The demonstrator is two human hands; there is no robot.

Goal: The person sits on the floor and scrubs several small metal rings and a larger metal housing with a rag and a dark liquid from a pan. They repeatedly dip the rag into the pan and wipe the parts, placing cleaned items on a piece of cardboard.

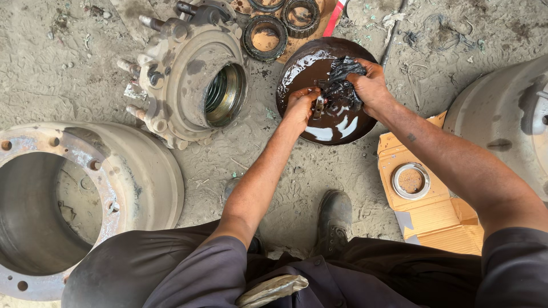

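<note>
Both your hands work over the round pan [297, 63] of dark oil: keep the left hand [299, 105] pinched on the small metal part [318, 105] while the right hand [371, 85], fingers clenched on the black rag [341, 80], wipes it above the oil.

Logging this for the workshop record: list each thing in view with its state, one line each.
left hand: gripping a small metal part over the pan
right hand: clutching a black rag
pan: holds dark liquid
wheel hub: lying on its side
brake drum: open side up
metal ring: flat on cardboard
</note>
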